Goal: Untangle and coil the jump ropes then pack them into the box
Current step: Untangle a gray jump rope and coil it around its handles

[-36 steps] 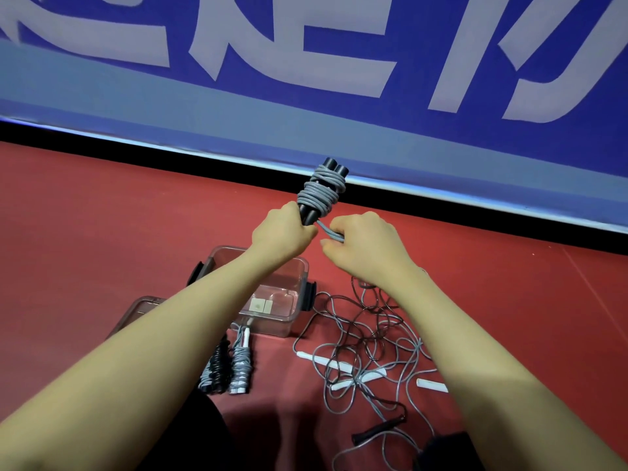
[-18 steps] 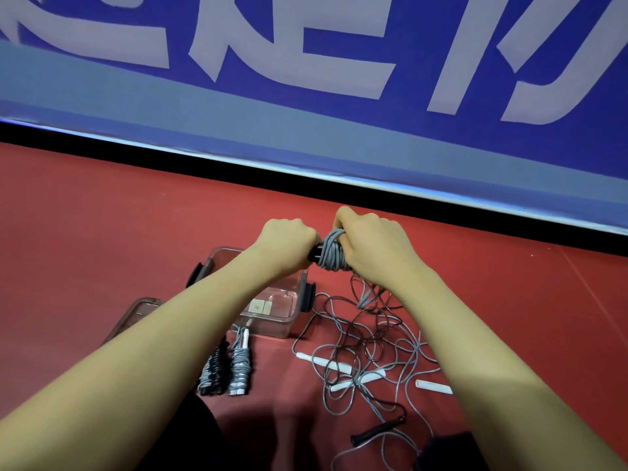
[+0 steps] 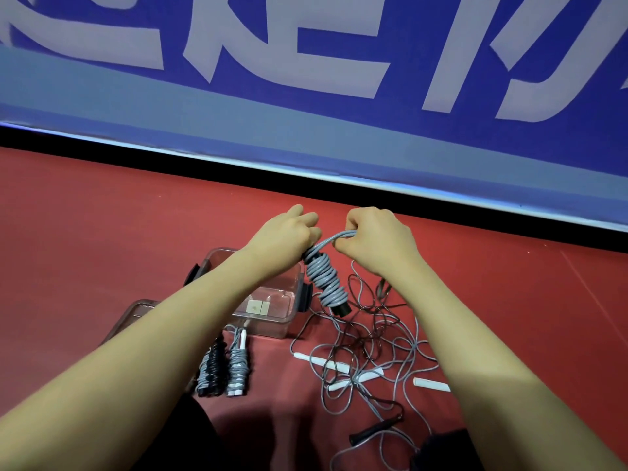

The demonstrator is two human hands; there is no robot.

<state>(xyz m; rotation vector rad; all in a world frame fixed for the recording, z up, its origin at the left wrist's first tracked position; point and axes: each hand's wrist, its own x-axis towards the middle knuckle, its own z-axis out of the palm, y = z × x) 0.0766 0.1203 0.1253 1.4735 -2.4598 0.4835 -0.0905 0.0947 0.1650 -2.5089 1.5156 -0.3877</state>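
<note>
Gripping coiled rope (image 3: 325,277) | left hand (image 3: 285,236) above | right hand (image 3: 375,240) pinching end (grey)

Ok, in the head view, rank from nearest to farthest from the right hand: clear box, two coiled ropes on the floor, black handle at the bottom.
From the right hand:
1. clear box, lower left.
2. two coiled ropes, farther down-left.
3. black handle, bottom, farthest.

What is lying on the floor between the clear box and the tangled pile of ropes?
In the head view, only bare red floor lies between the clear box and the tangled ropes; the coiled rope held by both hands hangs above that gap.
</note>
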